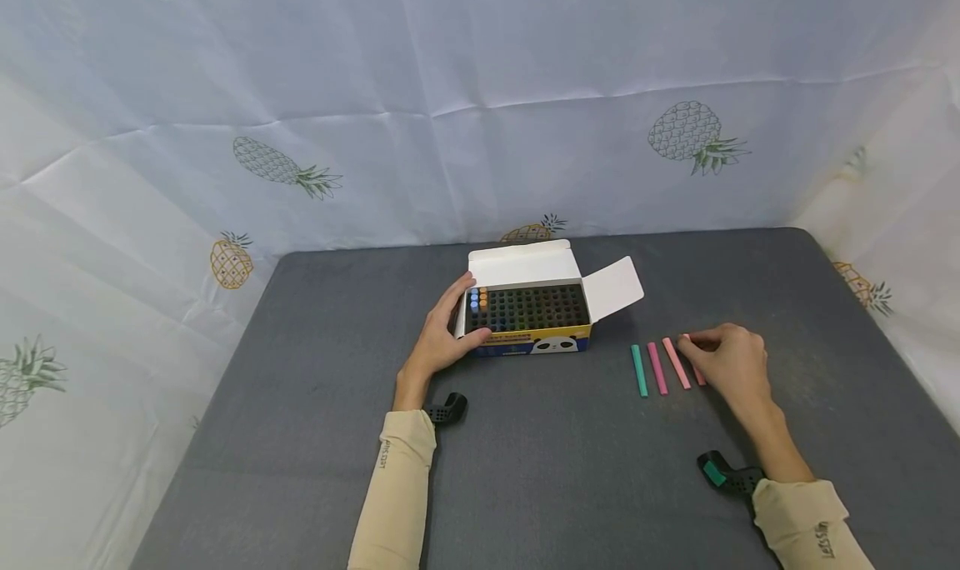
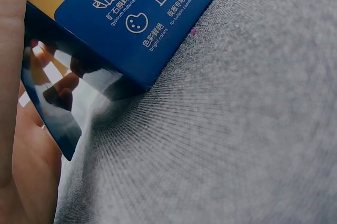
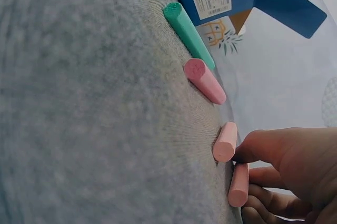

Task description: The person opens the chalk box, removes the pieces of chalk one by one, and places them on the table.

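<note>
A chalk box (image 1: 556, 338) stands on the table with its lid raised; blue and orange chalk sticks (image 1: 478, 299) fill the left end of its black holder. My left hand (image 1: 441, 332) grips the box's left end, thumb at the front and fingers toward the back. To the right of the box, a green chalk stick (image 1: 639, 371), a deep pink chalk stick (image 1: 657, 368) and a light pink chalk stick (image 1: 676, 363) lie side by side. My right hand (image 1: 731, 366) pinches another pink chalk stick (image 3: 239, 186) at the row's right end, its far part hidden by fingers.
The box's side flap (image 1: 612, 288) sticks out to the right, and its white lid (image 1: 523, 263) leans back. A pineapple-print cloth (image 1: 465, 170) hangs behind the dark grey table (image 1: 540, 470). Black wrist devices (image 1: 447, 409) are worn on both arms.
</note>
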Tool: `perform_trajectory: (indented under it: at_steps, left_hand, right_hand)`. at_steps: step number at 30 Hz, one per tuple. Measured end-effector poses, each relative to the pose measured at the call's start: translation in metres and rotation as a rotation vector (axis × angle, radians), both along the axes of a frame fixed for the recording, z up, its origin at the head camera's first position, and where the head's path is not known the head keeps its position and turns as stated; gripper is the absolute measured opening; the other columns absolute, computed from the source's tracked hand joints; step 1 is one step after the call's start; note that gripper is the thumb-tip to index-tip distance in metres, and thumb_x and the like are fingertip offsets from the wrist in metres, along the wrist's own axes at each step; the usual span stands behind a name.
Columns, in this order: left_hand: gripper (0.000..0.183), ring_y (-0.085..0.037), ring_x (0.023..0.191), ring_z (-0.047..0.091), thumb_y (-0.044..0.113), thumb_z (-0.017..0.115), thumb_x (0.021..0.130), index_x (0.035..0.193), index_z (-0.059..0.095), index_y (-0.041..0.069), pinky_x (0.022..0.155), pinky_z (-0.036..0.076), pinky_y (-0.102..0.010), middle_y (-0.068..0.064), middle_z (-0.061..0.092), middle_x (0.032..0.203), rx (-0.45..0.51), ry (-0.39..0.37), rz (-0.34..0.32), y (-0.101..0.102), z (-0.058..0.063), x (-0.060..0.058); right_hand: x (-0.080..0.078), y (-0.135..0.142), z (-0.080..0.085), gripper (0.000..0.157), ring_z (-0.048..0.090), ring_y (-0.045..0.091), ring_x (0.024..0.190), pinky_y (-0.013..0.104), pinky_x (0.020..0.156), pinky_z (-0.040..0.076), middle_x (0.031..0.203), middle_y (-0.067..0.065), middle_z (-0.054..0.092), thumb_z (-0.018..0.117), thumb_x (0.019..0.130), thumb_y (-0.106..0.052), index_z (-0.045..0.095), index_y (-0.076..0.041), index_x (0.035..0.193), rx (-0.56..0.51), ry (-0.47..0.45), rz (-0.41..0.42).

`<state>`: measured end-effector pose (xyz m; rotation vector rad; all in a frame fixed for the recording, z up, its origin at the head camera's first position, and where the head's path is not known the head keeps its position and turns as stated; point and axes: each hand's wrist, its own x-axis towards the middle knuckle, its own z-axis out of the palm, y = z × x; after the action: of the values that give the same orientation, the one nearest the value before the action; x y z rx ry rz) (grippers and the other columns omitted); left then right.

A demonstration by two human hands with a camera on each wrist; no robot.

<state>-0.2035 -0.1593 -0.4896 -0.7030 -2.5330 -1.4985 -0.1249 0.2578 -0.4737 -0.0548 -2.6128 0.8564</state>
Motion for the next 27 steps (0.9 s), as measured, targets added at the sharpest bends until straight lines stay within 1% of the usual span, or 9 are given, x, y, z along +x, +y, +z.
perform_trajectory:
  at_steps: [4, 7, 13, 15, 18, 22, 25, 27]
  left_hand:
    - [0.103, -0.026, 0.158, 0.029, 0.085, 0.060, 0.079, 0.159, 0.037, 0.024, 0.125, 0.030, -0.056, -0.001, 0.030, 0.170, -0.008, -0.001, 0.004, 0.000, 0.000, 0.000]
    - [0.102, -0.026, 0.157, 0.029, 0.083, 0.061, 0.080, 0.159, 0.037, 0.024, 0.125, 0.032, -0.056, -0.001, 0.029, 0.170, 0.007, -0.010, -0.006, 0.000, -0.001, 0.001]
    - [0.099, -0.027, 0.157, 0.029, 0.080, 0.063, 0.081, 0.159, 0.037, 0.024, 0.124, 0.033, -0.056, -0.001, 0.029, 0.170, 0.034, -0.010, -0.028, -0.001, -0.002, 0.001]
    - [0.099, -0.026, 0.157, 0.029, 0.080, 0.063, 0.081, 0.159, 0.037, 0.025, 0.124, 0.033, -0.056, 0.000, 0.029, 0.170, 0.031, -0.008, -0.029, -0.001, -0.001, 0.002]
    - [0.098, -0.027, 0.157, 0.030, 0.078, 0.064, 0.082, 0.159, 0.037, 0.024, 0.124, 0.033, -0.056, -0.002, 0.029, 0.170, 0.033, -0.004, -0.032, -0.002, -0.002, 0.002]
    - [0.093, -0.029, 0.157, 0.029, 0.070, 0.068, 0.086, 0.159, 0.037, 0.022, 0.123, 0.033, -0.058, -0.004, 0.028, 0.170, 0.039, 0.004, -0.039, -0.002, -0.002, 0.001]
    - [0.092, -0.028, 0.157, 0.028, 0.070, 0.068, 0.086, 0.159, 0.037, 0.022, 0.124, 0.032, -0.057, -0.004, 0.028, 0.170, 0.033, 0.005, -0.039, -0.001, -0.002, 0.001]
    - [0.094, -0.028, 0.158, 0.028, 0.073, 0.066, 0.085, 0.159, 0.037, 0.023, 0.125, 0.032, -0.056, -0.004, 0.028, 0.170, 0.027, 0.002, -0.035, -0.001, -0.002, 0.002]
  right_hand:
    - [0.000, 0.000, 0.001, 0.019, 0.062, 0.029, 0.059, 0.022, 0.048, 0.038, 0.081, 0.028, 0.070, 0.079, 0.085, -0.009, 0.079, 0.010, 0.088, 0.000, -0.002, 0.007]
    - [0.001, 0.000, 0.000, 0.021, 0.061, 0.024, 0.058, 0.021, 0.047, 0.037, 0.080, 0.028, 0.069, 0.078, 0.086, -0.010, 0.078, 0.011, 0.091, -0.004, -0.005, 0.010]
    - [0.002, 0.000, 0.000, 0.022, 0.059, 0.022, 0.060, 0.021, 0.047, 0.036, 0.080, 0.026, 0.069, 0.077, 0.087, -0.011, 0.078, 0.011, 0.092, -0.003, -0.019, 0.009]
    - [0.001, 0.000, 0.001, 0.022, 0.059, 0.019, 0.060, 0.021, 0.046, 0.037, 0.079, 0.026, 0.070, 0.077, 0.087, -0.011, 0.079, 0.011, 0.092, -0.004, -0.027, 0.012]
    - [0.001, 0.002, 0.003, 0.024, 0.057, 0.009, 0.057, 0.022, 0.046, 0.040, 0.078, 0.026, 0.073, 0.077, 0.088, -0.013, 0.079, 0.010, 0.094, -0.003, -0.026, 0.020]
    - [0.001, 0.008, 0.009, 0.026, 0.050, -0.011, 0.059, 0.021, 0.051, 0.044, 0.081, 0.025, 0.076, 0.076, 0.091, -0.017, 0.079, 0.007, 0.099, -0.020, -0.009, 0.025]
    - [0.002, 0.013, 0.013, 0.027, 0.044, -0.023, 0.064, 0.014, 0.057, 0.042, 0.085, 0.026, 0.077, 0.075, 0.092, -0.020, 0.079, 0.005, 0.103, -0.057, 0.013, 0.020]
    - [0.002, 0.014, 0.016, 0.027, 0.042, -0.026, 0.065, 0.009, 0.059, 0.040, 0.086, 0.026, 0.077, 0.075, 0.093, -0.020, 0.080, 0.004, 0.104, -0.086, 0.033, 0.016]
